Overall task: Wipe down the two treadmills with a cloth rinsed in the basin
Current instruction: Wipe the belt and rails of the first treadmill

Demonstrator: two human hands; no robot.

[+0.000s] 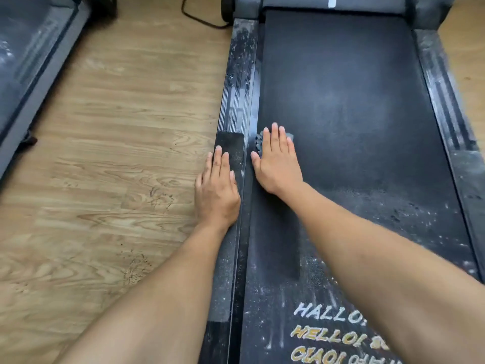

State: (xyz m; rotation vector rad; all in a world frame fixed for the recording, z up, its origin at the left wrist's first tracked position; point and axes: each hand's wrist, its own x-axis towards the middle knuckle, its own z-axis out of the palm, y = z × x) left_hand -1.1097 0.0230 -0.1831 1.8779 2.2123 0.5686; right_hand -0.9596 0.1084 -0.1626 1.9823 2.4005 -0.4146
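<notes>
My right hand (275, 164) lies flat, fingers straight and together, pressing a grey cloth (259, 143) onto the treadmill belt (341, 88) at the belt's left edge. My left hand (217, 187), flat too, rests on the side rail (237, 88) just left of the belt. The second treadmill (31, 61) stands well left of the belt, wood floor (131, 114) between.

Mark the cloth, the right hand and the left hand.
cloth (259, 143): head view, grey bunched edge showing left of the hand.
right hand (275, 164): head view, back of the hand.
left hand (216, 191): head view, back of the hand.
</notes>
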